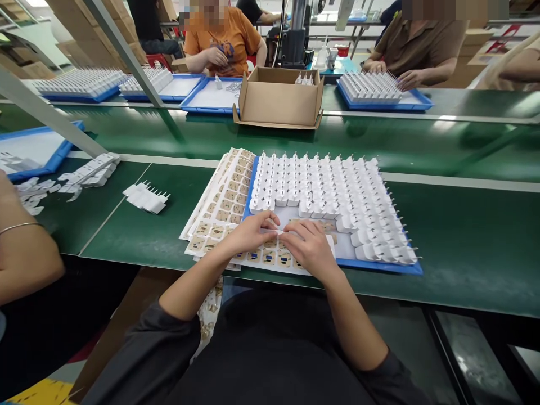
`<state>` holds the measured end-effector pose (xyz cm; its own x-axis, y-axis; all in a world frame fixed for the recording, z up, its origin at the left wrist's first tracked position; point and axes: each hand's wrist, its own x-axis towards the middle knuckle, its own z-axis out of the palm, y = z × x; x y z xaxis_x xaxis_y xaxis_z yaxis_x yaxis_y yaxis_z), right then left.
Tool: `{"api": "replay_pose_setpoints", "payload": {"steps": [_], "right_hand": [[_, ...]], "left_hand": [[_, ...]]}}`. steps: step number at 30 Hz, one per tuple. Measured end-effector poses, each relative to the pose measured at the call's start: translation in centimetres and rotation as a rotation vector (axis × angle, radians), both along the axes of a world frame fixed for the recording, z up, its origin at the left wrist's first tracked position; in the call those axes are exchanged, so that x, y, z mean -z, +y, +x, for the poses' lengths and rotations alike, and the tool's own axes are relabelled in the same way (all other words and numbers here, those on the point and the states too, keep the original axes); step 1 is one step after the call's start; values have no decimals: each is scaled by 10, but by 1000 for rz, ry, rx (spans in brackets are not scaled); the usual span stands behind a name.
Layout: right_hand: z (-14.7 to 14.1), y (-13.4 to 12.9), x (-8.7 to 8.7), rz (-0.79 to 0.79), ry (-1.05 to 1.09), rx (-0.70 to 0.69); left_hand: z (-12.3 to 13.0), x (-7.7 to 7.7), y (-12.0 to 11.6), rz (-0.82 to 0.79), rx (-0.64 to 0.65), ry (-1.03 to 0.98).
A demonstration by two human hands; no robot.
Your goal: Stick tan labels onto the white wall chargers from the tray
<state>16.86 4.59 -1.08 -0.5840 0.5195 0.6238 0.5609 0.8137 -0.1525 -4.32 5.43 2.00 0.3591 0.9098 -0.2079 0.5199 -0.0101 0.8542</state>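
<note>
My left hand [256, 232] rests over a sheet of tan stickers [270, 256], its thumb and fingers close together near the sheet's upper part. Beside it, my right hand [307, 242] bends its fingers down onto the same sheet, fingertips almost meeting the left ones. Whatever lies between the fingertips is too small to make out. Under and behind the sheet lies a blue tray [379, 266] holding rows of white plastic pieces [320, 180] with metal pins pointing up. More sticker sheets [230, 194] are stacked at the tray's left side.
Several white pieces [147, 197] lie on the green table at left, near a neighbour's arm [25, 247] and loose white parts [90, 171]. Across the green belt [189, 135] stand an open cardboard box [278, 101] and another filled tray [411, 107], with people seated behind.
</note>
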Motion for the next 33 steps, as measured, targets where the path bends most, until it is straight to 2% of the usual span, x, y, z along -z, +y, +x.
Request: {"api": "replay_pose_setpoints", "payload": {"steps": [2,5,8,10,13,16,21,28,30,33], "right_hand": [[3,-2,1,-44,68,-32],[13,-5,2,-224,272,-66],[24,-6,5,-380,482,44],[28,-5,7,-433,539,125],[31,-4,10,-463,553,150],[31,-2,11,-472,557,135],[31,-3,12,-474,575,120],[31,-2,13,-485,572,116],[32,-2,12,-470,573,118],[33,-4,7,-461,579,133]], "left_hand": [[-2,6,2,24,-6,-3],[-4,18,3,153,-20,23],[-5,27,2,446,-35,209],[-4,29,3,659,-83,363],[0,30,8,823,-181,523],[3,32,14,834,-193,605],[4,40,15,871,-128,658],[3,31,19,834,0,697],[1,27,18,819,10,627],[-2,20,9,789,-117,332]]}}
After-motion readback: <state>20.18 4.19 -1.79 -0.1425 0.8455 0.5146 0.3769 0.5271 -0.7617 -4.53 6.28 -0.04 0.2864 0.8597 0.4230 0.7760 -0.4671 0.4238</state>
